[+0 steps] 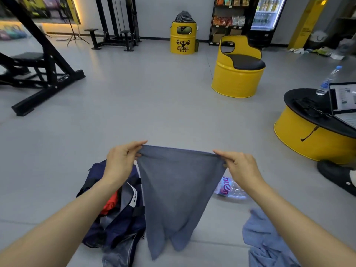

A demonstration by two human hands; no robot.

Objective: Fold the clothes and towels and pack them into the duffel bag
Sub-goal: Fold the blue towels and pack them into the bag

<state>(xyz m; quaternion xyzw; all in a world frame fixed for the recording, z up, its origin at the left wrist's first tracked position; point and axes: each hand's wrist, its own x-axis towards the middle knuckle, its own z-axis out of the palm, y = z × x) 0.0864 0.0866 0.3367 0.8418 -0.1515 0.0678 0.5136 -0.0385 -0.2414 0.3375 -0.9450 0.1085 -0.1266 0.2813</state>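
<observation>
The grey gym floor (154, 112) carried everything. On it, to the person's left, lay the open navy fabric duffel bag (123, 224), its mouth upward, with a red garment (110, 206) and grey cloth showing inside. Just right of the bag, a grey-blue woven towel (177, 189) hung in the air in front of the person. Its top edge ran side to side between the two hands, the left end a little higher. Its long axis pointed straight down, and the cloth narrowed to two loose tails near the floor; whether they touched it could not be told. A crumpled light-blue cloth (265, 241) lay on the floor at the lower right, apart from the towel. The left hand (121, 162) pinched the towel's upper left corner between thumb and curled fingers. The right hand (240, 166) pinched the upper right corner the same way. A crushed clear plastic bottle (229, 189) lay on the floor under the right wrist.
</observation>
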